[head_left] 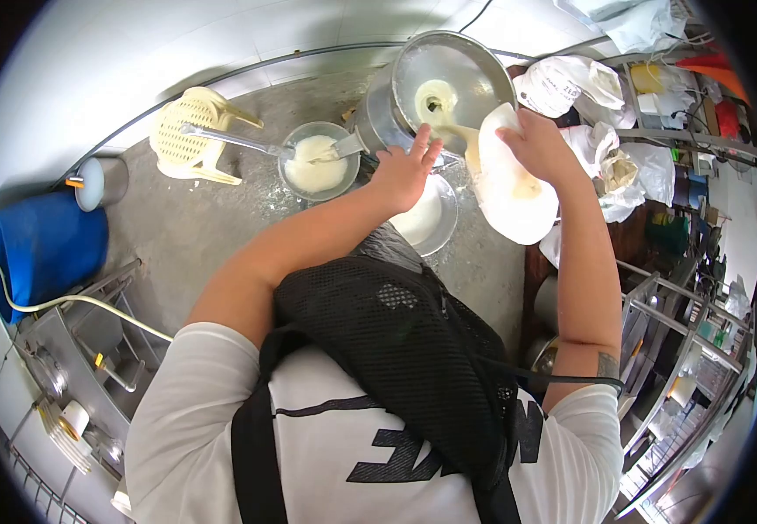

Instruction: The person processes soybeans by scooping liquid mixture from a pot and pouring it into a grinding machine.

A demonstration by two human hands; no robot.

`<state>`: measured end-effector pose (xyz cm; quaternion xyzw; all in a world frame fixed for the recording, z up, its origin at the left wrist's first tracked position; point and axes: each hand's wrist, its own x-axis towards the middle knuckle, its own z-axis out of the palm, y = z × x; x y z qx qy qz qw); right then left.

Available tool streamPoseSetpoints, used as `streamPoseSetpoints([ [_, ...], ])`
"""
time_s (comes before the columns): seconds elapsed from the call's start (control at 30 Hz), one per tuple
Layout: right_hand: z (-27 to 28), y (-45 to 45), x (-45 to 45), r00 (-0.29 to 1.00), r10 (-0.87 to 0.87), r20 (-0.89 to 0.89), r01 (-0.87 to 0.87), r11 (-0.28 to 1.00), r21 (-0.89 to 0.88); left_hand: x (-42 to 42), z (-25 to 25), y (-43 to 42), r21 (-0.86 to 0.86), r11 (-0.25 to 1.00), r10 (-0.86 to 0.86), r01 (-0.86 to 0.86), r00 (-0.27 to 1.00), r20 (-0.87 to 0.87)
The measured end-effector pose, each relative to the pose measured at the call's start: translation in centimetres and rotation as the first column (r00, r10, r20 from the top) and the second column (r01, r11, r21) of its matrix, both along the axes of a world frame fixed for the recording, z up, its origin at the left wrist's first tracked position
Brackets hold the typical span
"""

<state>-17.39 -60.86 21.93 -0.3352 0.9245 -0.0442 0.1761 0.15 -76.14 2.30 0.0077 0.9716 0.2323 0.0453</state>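
Note:
My right hand (542,150) grips the rim of a white plastic bowl (518,196), which is tilted beside a large metal hopper (457,65). Pale, creamy liquid (453,131) runs between the bowl and the hopper's lower side. More of this pale stuff coats the hopper's inside around a dark central hole. Near the hopper's lower edge, my left hand (406,179) is open with its fingers spread, holding nothing. Below that hand stands a metal basin (450,218) of white contents, partly covered by my arm. Left of the machine, a bowl (289,183) holds white paste under a metal spout (349,147).
A cream plastic stool (188,127) stands at left, with a long metal-handled tool (238,140) reaching from it to the bowl. Farther left is a blue barrel (51,249). White sacks (562,86) and metal racks (684,319) line the right side.

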Motion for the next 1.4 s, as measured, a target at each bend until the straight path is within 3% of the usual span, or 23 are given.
streamPoseSetpoints([
  [0.2,-0.1,-0.3,0.1,1.000,0.005,-0.015,-0.004,0.999,0.039,-0.1,0.1,0.3,-0.114,0.993,-0.007,0.008,1.000,0.013],
  [0.37,0.2,-0.5,0.3,0.999,-0.019,0.033,0.018,1.000,0.016,-0.1,0.1,0.3,-0.028,1.000,-0.011,0.012,1.000,0.023],
  [1.4,-0.4,-1.0,-0.5,0.994,0.097,-0.053,-0.091,0.990,0.104,-0.1,-1.0,0.8,-0.010,1.000,0.025,-0.026,0.997,-0.070],
])
